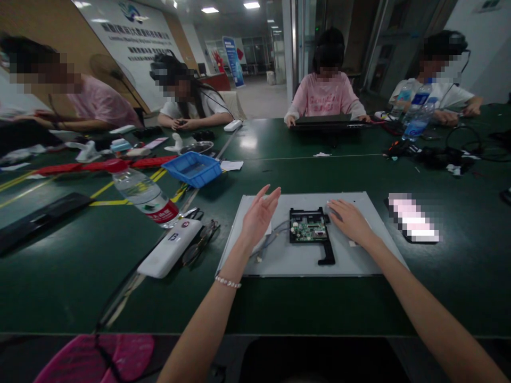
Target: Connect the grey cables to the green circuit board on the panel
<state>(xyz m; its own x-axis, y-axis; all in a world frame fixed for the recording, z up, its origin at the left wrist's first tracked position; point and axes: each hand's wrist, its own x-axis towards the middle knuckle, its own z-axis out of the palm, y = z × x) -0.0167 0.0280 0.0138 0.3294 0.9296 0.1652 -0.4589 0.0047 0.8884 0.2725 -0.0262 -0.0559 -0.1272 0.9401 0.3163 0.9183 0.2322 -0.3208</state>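
Observation:
A flat grey-white panel (275, 265) lies on the green table in front of me. On its middle rests a black plastic bracket (328, 252) framing a green circuit board (309, 230). Thin grey cables (275, 233) run from the board's left side toward the panel's left part. My left hand (260, 215) is raised over the panel's left side, fingers stretched out, holding nothing. Just right of the bracket, my right hand (349, 219) is spread palm down, its fingertips close to the bracket's upper right corner. Whether they touch it I cannot tell.
Left of the panel are a white power bank (171, 249), glasses (202, 242), a water bottle (146, 197) and a blue tray (194, 169). A phone (415, 221) lies to the right. Several people sit across the table; one holds a dark flat panel (329, 123).

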